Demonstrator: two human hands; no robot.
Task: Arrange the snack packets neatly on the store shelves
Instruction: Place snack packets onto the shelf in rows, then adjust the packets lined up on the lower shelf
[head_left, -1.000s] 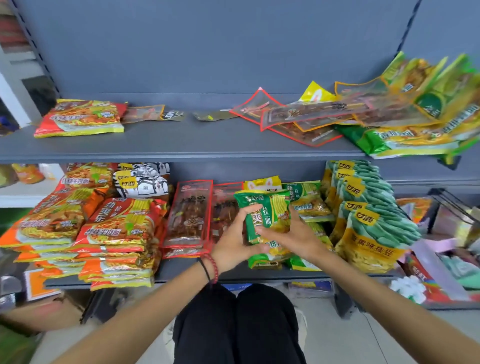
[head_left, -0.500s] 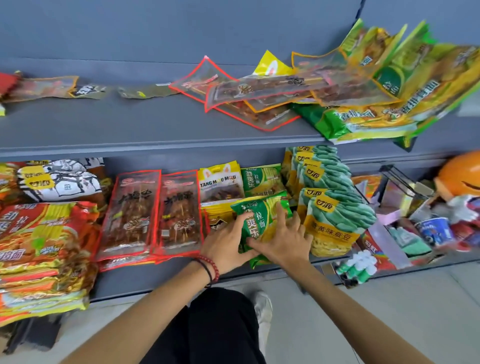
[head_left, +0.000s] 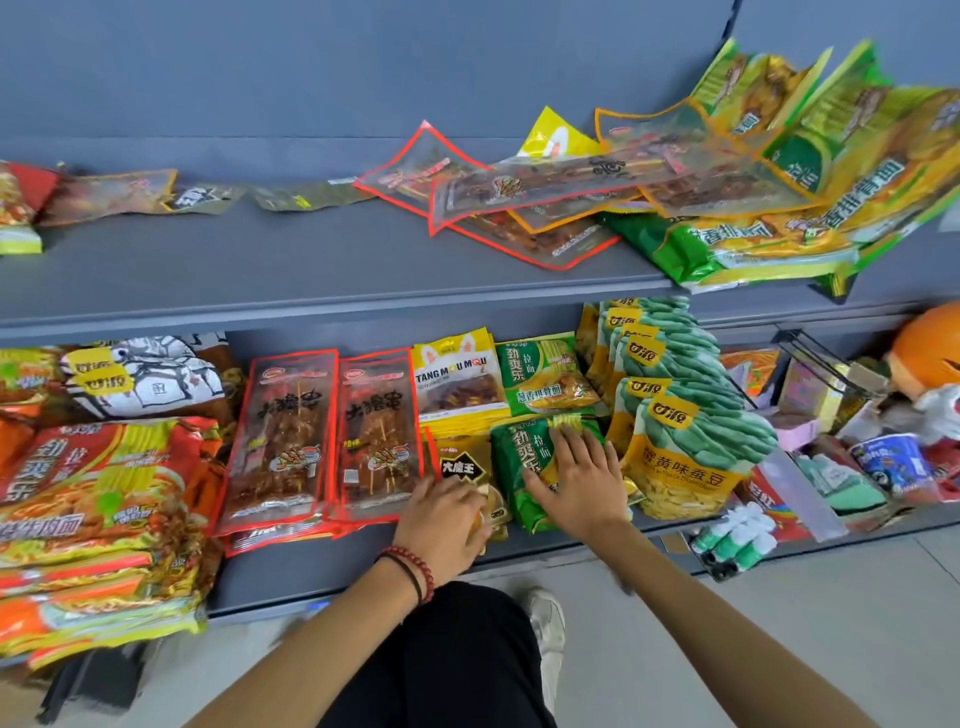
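Observation:
On the lower shelf (head_left: 322, 577), my right hand (head_left: 576, 483) lies flat with straight fingers on a green noodle packet (head_left: 519, 457), which sits in front of another green noodle packet (head_left: 545, 374). My left hand (head_left: 447, 525) is just to its left, fingers curled over the lower part of a dark gold packet (head_left: 462, 465). Two red-edged skewer packets (head_left: 332, 436) lie left of that, and a yellow rabbit packet (head_left: 457, 384) stands behind it. A loose heap of green and clear packets (head_left: 727, 208) covers the right of the upper shelf (head_left: 260, 275).
Orange-red noodle packets (head_left: 93, 499) are stacked at the lower left, overhanging the shelf edge. Green-and-yellow bean bags (head_left: 685, 436) stand in a row right of my right hand. Toys, a cup and small boxes (head_left: 883, 457) crowd the far right. My knee (head_left: 467, 654) is below the shelf.
The view swung right and down. The green noodle packet went from between both hands down onto the shelf; my left hand let go and shifted left to the dark gold packet.

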